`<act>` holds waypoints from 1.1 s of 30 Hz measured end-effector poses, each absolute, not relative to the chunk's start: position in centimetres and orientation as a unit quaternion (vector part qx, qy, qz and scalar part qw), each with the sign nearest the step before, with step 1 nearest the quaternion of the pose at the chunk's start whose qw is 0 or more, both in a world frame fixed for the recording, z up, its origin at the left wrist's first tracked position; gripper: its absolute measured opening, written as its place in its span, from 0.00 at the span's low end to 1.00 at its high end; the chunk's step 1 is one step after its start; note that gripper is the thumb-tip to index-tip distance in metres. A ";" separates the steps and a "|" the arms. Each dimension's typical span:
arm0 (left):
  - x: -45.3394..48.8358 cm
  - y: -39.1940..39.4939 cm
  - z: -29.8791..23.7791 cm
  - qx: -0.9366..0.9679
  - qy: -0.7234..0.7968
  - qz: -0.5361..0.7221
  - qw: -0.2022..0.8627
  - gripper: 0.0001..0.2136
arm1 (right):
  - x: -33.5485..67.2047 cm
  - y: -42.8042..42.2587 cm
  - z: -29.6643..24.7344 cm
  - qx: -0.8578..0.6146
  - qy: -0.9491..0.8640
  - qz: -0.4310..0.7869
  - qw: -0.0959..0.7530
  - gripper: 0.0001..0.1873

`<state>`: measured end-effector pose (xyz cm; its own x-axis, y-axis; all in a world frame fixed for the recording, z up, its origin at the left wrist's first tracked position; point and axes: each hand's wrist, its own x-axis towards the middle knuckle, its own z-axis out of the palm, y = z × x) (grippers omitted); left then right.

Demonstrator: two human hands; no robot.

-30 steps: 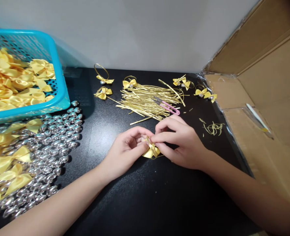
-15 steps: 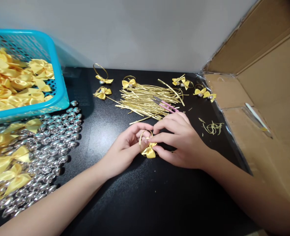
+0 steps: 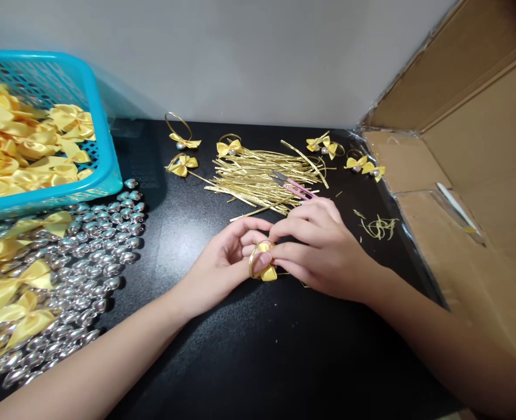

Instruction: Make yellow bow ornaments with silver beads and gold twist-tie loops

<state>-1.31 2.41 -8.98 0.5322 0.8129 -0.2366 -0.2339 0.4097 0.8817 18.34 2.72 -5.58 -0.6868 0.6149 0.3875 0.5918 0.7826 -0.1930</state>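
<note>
Between my two hands, low over the black table [image 3: 328,356], is a yellow satin bow [image 3: 268,273] with a loop of gold tie [image 3: 252,263] on it. My left hand [image 3: 227,256] is closed on the bow, its thumb pressed on the front. The fingertips of my right hand [image 3: 317,245] pinch at the bow's right side, and a thin end of the gold tie sticks out below them. Just beyond my hands lies a pile of gold twist ties [image 3: 253,181]. Pink-handled thread snips [image 3: 299,188] rest on the pile, partly behind my right hand.
A blue basket [image 3: 104,151] of yellow bows stands at left. Silver beads [image 3: 104,251] with loose bows [image 3: 21,318] spread before it. Bows with loops [image 3: 183,166] lie along the back. Gold scraps [image 3: 379,226] are at right, beside cardboard [image 3: 472,175] holding a white-handled tool [image 3: 459,210].
My left thumb has shifted onto the front of the bow, and the gold loop has tilted. My right fingers have closed in nearer to the left thumb.
</note>
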 end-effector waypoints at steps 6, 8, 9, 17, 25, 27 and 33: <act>-1.4 2.4 -8.9 0.419 0.330 0.334 0.777 0.16 | 18.2 2.7 -5.2 -0.323 -0.920 0.025 0.219 0.07; -1.4 2.4 -8.9 0.419 0.324 0.330 0.782 0.17 | 18.2 2.7 -5.2 -0.324 -0.920 0.027 0.219 0.07; -1.4 2.4 -9.0 0.419 0.323 0.330 0.782 0.17 | 18.2 2.7 -5.2 -0.325 -0.920 0.029 0.219 0.06; -1.3 2.4 -8.8 0.411 0.316 0.344 0.783 0.12 | 18.4 2.6 -5.3 -0.332 -0.915 0.060 0.222 0.04; -1.3 2.5 -8.9 0.421 0.335 0.338 0.772 0.13 | 18.1 2.3 -5.3 -0.364 -0.906 0.043 0.211 0.04; -1.3 2.5 -9.0 0.422 0.338 0.339 0.770 0.13 | 17.9 2.2 -5.4 -0.367 -0.905 0.041 0.210 0.05; -1.3 2.4 -8.9 0.430 0.347 0.338 0.762 0.13 | 17.6 1.9 -5.9 -0.370 -0.900 0.025 0.230 0.07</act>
